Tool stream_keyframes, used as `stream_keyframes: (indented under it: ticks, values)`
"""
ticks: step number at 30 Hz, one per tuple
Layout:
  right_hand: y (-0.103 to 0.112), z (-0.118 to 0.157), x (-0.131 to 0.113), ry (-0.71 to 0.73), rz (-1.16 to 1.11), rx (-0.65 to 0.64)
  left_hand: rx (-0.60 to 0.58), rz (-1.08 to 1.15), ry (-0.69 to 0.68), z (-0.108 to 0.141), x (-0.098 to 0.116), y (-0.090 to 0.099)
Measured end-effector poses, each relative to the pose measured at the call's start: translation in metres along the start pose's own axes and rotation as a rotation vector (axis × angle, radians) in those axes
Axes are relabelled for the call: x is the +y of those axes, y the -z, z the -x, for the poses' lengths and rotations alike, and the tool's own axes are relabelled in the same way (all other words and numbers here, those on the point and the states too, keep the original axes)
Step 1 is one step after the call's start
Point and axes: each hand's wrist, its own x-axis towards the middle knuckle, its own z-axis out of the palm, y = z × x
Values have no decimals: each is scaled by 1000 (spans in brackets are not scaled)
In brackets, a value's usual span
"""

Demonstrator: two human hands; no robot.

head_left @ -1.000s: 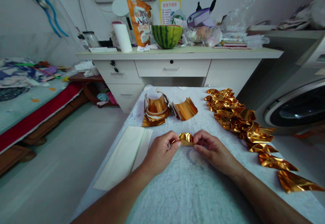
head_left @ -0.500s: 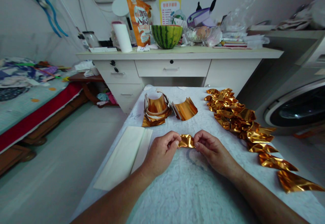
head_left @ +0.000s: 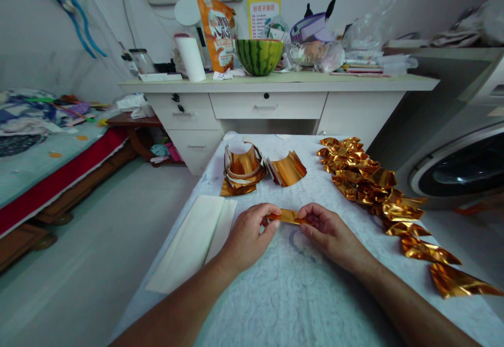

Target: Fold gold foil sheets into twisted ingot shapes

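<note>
A small strip of gold foil paper (head_left: 289, 216) is stretched between my two hands, just above the table. My left hand (head_left: 254, 230) pinches its left end between thumb and fingers. At the other end, my right hand (head_left: 325, 227) grips it the same way. Beyond the hands lie a curled stack of gold foil sheets (head_left: 243, 171) and a smaller curved stack of gold sheets (head_left: 289, 169). Folded gold foil pieces (head_left: 358, 171) trail in a long overlapping row down the right side. Left of my left hand, folded white paper (head_left: 192, 242) rests flat.
A pale patterned cloth covers the table (head_left: 252, 305). Behind it stands a white desk (head_left: 271, 87) bearing a watermelon half (head_left: 259, 56), an orange pouch (head_left: 217, 32) and plastic bags. A washing machine (head_left: 460, 142) is at right, a bed (head_left: 59, 163) at left.
The foil strip between my hands has tilted and now looks narrower, its surface less crinkled. My fingers have shifted slightly on it; the piles have stayed put.
</note>
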Motion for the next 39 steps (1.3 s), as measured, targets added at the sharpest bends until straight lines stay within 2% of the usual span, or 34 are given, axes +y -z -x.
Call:
stream_keyframes:
  ticks: [8, 18, 29, 39]
  values:
    - [2, 1, -2, 24, 132, 17, -6, 6, 7, 0, 2, 1]
    - [1, 2, -6, 4, 126, 22, -23, 16, -8, 2, 6, 2]
    - [-3, 2, 0, 52, 169, 48, -25, 29, 3, 2, 5, 0]
    - [-3, 2, 0, 31, 244, 67, -11, -217, -48, 4, 5, -3]
